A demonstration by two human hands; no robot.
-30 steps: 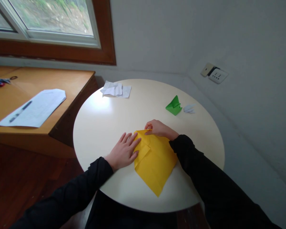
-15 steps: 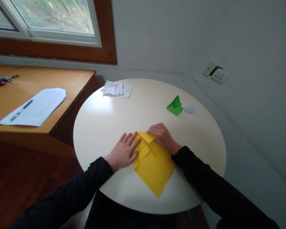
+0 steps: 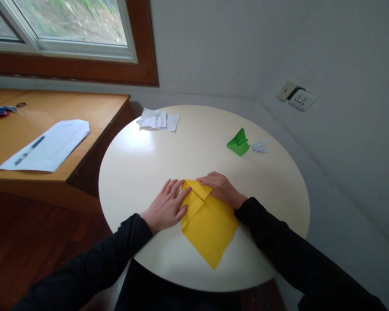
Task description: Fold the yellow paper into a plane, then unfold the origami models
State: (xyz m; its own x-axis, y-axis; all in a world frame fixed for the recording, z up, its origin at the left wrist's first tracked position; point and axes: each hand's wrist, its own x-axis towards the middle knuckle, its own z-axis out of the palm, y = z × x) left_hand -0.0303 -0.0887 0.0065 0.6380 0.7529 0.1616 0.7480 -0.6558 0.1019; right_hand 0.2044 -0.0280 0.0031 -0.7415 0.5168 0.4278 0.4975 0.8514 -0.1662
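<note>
Since half a second ago, my right hand [image 3: 221,189] has slid slightly left along the top of the yellow paper [image 3: 208,224], and its fingertips now sit over the small flap folded down at the upper corner; a second ago that hand was higher, pinching the corner. My left hand [image 3: 166,206] has not shifted.

Nearest to me, the yellow paper lies flat on the round white tabletop [image 3: 142,164], set as a diamond with its lower point toward the near edge. My left hand rests palm down, fingers [image 3: 176,193] stretched flat and close together, their tips pressing the paper's left folded edge. My right hand lies flat on the upper right part of the sheet, fingers extended and closed together, holding nothing, only pressing.

Farther out, on the right, a green folded paper [image 3: 237,143] stands on the tabletop, with a small white folded piece [image 3: 260,146] just beside it. At the far left edge lie crumpled white sheets [image 3: 157,120].

Beyond, on the wooden desk [image 3: 94,108], a printed sheet [image 3: 48,144] carries a pen [image 3: 29,150]. Scissors [image 3: 1,110] lie at its far left.
</note>
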